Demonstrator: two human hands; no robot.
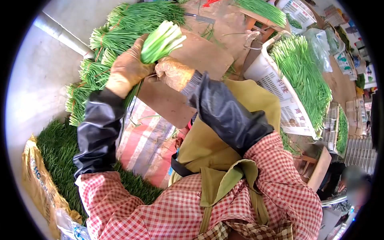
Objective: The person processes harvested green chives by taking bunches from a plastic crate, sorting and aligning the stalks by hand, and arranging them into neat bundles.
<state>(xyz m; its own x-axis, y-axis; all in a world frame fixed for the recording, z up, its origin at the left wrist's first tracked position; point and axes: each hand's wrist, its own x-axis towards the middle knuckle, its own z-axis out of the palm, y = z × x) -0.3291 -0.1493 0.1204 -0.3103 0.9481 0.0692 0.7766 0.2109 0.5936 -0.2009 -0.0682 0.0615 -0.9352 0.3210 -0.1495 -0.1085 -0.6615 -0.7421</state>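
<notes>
My left hand (130, 68), in an orange-tan glove, is wrapped round a bunch of green stalks (162, 42) whose pale cut ends point up and to the right. Its dark leaves hang down below the hand. Just beneath the pale ends, my right hand (173, 73), gloved alike, is closed in a fist beside the bunch; what it grips, if anything, is too small to make out. Behind and left of my hands lie stacked bundles (138, 18) of the same stalks, tied with red bands. A brown board (200, 54) lies beyond my hands.
At the right stands a white crate (276, 86) full of green stalks. A knife (205, 19) lies at the top. Loose greens (60, 152) and a yellow sack (44, 188) are at the lower left. A striped sheet (146, 140) is below my hands. A person (356, 180) is at the far right.
</notes>
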